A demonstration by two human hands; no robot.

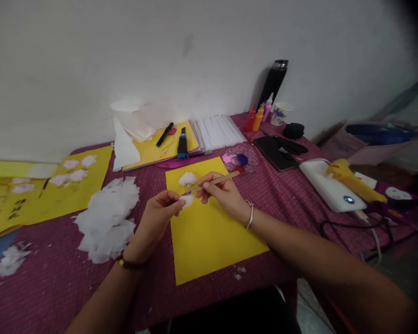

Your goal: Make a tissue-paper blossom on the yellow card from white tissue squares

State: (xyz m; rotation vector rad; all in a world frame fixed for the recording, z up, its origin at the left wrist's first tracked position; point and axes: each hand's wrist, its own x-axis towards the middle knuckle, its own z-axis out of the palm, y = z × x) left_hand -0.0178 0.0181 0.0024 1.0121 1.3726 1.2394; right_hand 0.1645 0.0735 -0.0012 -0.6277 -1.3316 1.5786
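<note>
My left hand [160, 214] pinches a small white tissue piece [187, 200] over the upper part of a yellow paper sheet [209, 236]. My right hand [223, 192] grips a wooden-handled paintbrush [218, 180], with its tip touching that tissue piece. Another crumpled white tissue flower [187, 178] lies on the sheet just above. A clear palette [242, 159] with pink, blue and red paint sits past the sheet's far right corner.
A pile of white tissue [106, 220] lies left of the sheet. Yellow sheets with pink tissue flowers [55, 185] are at far left. Paint bottles [258, 117], a cup [280, 112], a black flask [273, 81], a yellow glue gun [353, 180] and a white power bank [330, 188] stand right.
</note>
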